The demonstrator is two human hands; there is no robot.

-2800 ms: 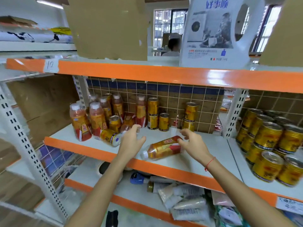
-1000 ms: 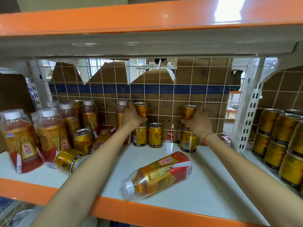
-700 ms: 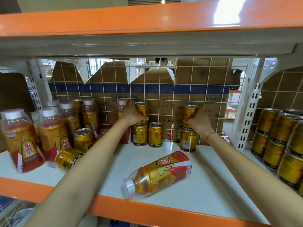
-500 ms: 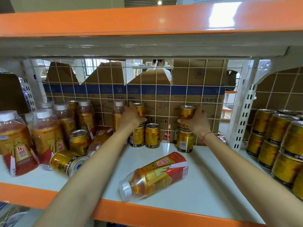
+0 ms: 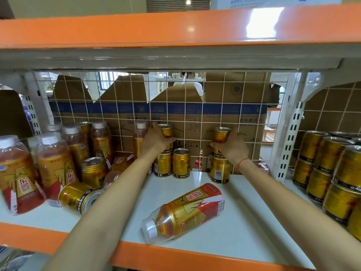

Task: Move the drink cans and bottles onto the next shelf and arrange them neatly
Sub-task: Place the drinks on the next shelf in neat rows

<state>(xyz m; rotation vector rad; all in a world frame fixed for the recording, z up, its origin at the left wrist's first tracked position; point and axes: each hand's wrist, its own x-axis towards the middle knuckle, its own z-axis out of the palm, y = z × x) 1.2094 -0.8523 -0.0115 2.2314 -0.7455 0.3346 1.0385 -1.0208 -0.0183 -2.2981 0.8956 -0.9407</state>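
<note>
Both arms stretched to the shelf (image 5: 244, 222) back: left hand (image 5: 156, 140) wraps the upper can (image 5: 166, 131) of the left stack, right hand (image 5: 231, 146) wraps the top can (image 5: 221, 134) of the right stack, fingers curled round each.

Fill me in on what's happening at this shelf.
A person is reaching to the back of the shelf, each hand closed on the top can of a two-can stack: the left hand on one gold can, the right hand on another. A bottle lies on its side near the front edge. The neighbouring shelf on the right already holds stacked cans.
</note>
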